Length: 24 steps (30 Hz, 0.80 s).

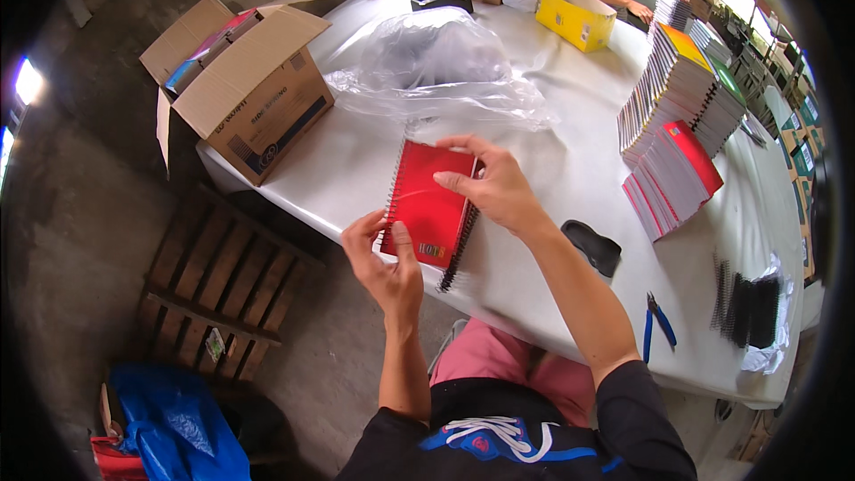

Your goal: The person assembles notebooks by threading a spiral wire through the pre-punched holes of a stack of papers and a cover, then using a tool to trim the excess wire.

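While the left hand (pixel 392 269) grips the red notebook (pixel 429 194) at its lower left and the right hand (pixel 496 185) at its upper right, the notebook is over the near edge of the surface (pixel 570 160). To its right lie blue-handled pliers (pixel 663 322), then a black case (pixel 591 248); beyond the notebook, a plastic bag (pixel 436 53) and, farther, a yellow box (pixel 574 20).

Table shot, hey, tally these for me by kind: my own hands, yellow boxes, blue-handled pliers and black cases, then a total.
Your hands: 2, left hand and right hand
Yellow box: 1
Blue-handled pliers: 1
Black case: 1
Total: 5
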Motion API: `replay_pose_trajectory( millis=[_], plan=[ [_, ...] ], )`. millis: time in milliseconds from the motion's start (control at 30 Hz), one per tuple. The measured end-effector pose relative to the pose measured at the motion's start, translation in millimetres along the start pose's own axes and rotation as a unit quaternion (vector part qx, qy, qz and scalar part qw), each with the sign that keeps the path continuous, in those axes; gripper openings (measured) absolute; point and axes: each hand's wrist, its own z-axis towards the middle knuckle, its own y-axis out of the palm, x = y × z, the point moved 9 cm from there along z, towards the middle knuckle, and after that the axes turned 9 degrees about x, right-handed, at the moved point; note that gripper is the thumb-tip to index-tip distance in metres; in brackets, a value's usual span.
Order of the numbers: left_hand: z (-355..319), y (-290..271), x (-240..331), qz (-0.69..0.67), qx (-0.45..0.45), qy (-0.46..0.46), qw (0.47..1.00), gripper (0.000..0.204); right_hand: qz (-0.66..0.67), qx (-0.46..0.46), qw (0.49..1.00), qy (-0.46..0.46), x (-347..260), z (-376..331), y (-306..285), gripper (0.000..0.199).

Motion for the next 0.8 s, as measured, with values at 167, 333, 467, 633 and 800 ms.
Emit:
replay_pose_trajectory(
  millis=[167,333,467,633,800],
  plan=[
    [-8,6,-52,-0.104,0.039,-0.105,0.988,0.029,-0.268,0.08,0.958,-0.055,38,7,14,0.035],
    [-9,18,-69,-0.125,0.011,-0.152,0.98,0.033,0.065,0.125,0.989,0.033,82,16,26,0.045],
    [-7,25,-63,-0.139,0.022,-0.166,0.976,0.031,0.085,0.146,0.985,0.036,86,6,32,0.047],
    [-5,24,-70,-0.178,0.047,-0.162,0.969,0.033,-0.09,0.221,0.97,-0.039,55,-7,-14,0.047],
    [7,-45,-86,-0.133,0.169,-0.166,0.962,0.044,-0.422,0.409,0.787,-0.188,-18,-44,-183,0.057]
  ],
)
